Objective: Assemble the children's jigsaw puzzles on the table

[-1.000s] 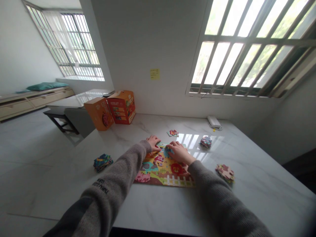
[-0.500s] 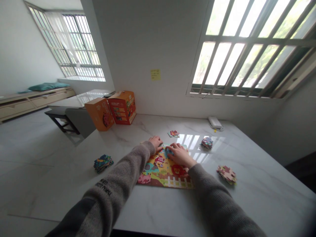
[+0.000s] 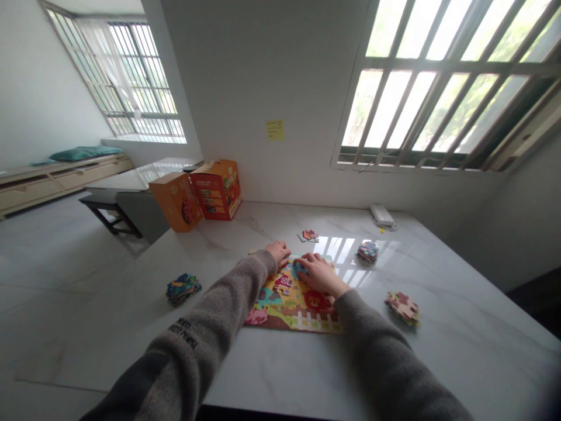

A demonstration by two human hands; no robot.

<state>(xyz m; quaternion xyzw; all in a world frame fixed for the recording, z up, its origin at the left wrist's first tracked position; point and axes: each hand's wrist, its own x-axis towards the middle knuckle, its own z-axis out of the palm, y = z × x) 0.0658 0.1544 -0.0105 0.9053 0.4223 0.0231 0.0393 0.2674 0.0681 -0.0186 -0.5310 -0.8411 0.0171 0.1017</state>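
A colourful jigsaw puzzle (image 3: 289, 304) lies flat on the marble-patterned table between my forearms. It shows a red barn, a round red animal, a white fence and a pink figure at its lower left. My left hand (image 3: 277, 252) rests on its far left part, fingers stretched forward and slightly bent. On the upper middle, my right hand (image 3: 319, 272) lies palm down, fingers and thumb apart around a blue patch (image 3: 300, 269). Both hands touch the puzzle; their undersides and the pieces beneath are hidden. Just beyond them sits a small group of red and white pieces (image 3: 309, 235).
Stacks of puzzle pieces stand around: a dark blue-green stack (image 3: 183, 289) at left, a purplish stack (image 3: 367, 251) and a pinkish stack (image 3: 403, 308) at right. Orange boxes (image 3: 217, 190) stand at the back left. A white power strip (image 3: 382, 216) lies near the wall.
Both hands keep almost the same place on the puzzle. The left hand has shifted very slightly to the right, and the whole view has moved a little.
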